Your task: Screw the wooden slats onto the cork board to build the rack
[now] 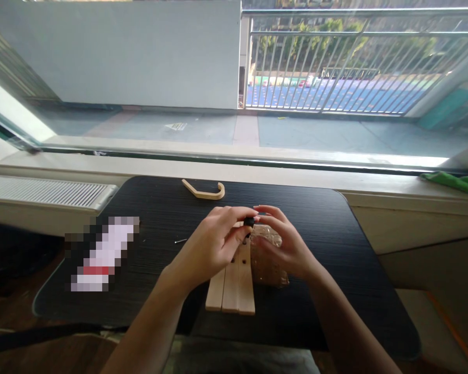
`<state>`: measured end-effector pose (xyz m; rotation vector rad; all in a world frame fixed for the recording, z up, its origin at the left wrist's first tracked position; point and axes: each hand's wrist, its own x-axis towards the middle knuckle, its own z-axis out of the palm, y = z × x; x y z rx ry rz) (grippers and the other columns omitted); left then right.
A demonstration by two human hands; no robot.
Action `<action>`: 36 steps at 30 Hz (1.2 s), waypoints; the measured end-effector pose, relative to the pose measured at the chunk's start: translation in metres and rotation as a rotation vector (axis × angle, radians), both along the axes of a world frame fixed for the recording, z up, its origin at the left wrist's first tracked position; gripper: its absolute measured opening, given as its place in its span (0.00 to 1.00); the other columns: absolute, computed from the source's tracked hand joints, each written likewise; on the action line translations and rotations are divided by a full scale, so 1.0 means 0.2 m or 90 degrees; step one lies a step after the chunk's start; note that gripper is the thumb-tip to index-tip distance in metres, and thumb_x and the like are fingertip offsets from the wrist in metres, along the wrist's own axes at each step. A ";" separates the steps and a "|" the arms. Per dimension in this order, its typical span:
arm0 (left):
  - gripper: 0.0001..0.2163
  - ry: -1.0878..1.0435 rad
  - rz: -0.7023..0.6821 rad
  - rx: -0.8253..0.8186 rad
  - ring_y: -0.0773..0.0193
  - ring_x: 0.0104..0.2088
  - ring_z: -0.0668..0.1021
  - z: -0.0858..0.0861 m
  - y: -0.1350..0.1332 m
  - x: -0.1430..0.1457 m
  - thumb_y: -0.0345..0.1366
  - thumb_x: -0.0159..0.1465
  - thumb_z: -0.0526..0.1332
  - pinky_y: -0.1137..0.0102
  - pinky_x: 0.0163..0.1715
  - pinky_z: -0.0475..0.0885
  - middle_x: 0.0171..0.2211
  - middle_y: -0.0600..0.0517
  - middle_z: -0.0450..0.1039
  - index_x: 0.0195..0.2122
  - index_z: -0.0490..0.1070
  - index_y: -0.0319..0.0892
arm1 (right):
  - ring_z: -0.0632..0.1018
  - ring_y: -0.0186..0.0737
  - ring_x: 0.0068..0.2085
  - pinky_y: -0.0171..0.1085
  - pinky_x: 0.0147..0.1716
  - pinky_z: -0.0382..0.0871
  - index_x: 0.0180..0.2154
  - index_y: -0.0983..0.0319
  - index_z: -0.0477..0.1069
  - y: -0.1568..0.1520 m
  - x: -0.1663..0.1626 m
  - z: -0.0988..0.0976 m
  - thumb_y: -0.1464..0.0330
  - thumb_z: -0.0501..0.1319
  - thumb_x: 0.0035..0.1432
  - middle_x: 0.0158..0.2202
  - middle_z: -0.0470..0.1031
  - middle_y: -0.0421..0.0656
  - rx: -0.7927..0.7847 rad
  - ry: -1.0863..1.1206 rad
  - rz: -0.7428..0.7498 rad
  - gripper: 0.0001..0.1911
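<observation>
My left hand point(223, 236) pinches a small black piece point(249, 222) between thumb and fingers, above the joined wooden slats point(237, 293). The slats lie side by side and have small dark holes. My right hand point(290, 244) is beside the piece, fingers stretched towards it and thumb apart. Its fingertips are at the piece or very near it; I cannot tell if they touch. Behind the right hand lies a brown package in clear plastic wrap point(271, 272), partly covered by the hand. The slats' far end is hidden by my hands.
A hooked wooden piece point(208, 195) lies near the far edge of the black table point(312, 213). A thin metal pin or screw point(180, 240) is left of my left hand. A blurred-out pale item point(109, 249) lies at the left. Beyond are a windowsill point(171, 169) and a green cloth point(454, 183).
</observation>
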<state>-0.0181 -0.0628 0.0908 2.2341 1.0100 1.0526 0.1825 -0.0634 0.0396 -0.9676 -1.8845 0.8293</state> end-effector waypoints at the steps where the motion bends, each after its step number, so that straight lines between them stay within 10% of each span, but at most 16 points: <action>1: 0.13 0.011 -0.002 0.012 0.61 0.45 0.80 0.01 0.00 0.00 0.27 0.66 0.57 0.65 0.49 0.75 0.44 0.49 0.78 0.51 0.69 0.45 | 0.69 0.48 0.59 0.52 0.56 0.67 0.51 0.53 0.72 0.01 0.01 0.02 0.69 0.61 0.62 0.57 0.66 0.47 -0.006 0.010 -0.002 0.15; 18: 0.13 -0.100 -0.063 -0.066 0.63 0.47 0.77 -0.01 0.04 -0.01 0.28 0.67 0.57 0.69 0.47 0.73 0.46 0.47 0.75 0.50 0.75 0.44 | 0.72 0.42 0.52 0.45 0.52 0.70 0.40 0.62 0.74 0.12 -0.01 0.13 0.72 0.59 0.65 0.50 0.71 0.48 0.011 -0.069 0.197 0.05; 29: 0.10 0.166 -0.103 -0.181 0.67 0.31 0.77 0.31 0.18 -0.03 0.42 0.62 0.65 0.72 0.31 0.68 0.32 0.52 0.79 0.39 0.80 0.42 | 0.71 0.45 0.52 0.48 0.53 0.68 0.39 0.62 0.74 0.15 -0.01 0.11 0.72 0.60 0.64 0.47 0.72 0.48 0.064 -0.088 0.217 0.04; 36: 0.11 0.243 -0.125 -0.201 0.69 0.28 0.75 0.35 0.17 -0.02 0.45 0.60 0.66 0.73 0.28 0.64 0.29 0.55 0.77 0.33 0.78 0.42 | 0.71 0.44 0.53 0.47 0.51 0.69 0.39 0.61 0.75 0.11 -0.02 0.08 0.70 0.61 0.64 0.46 0.72 0.47 0.084 -0.069 0.178 0.04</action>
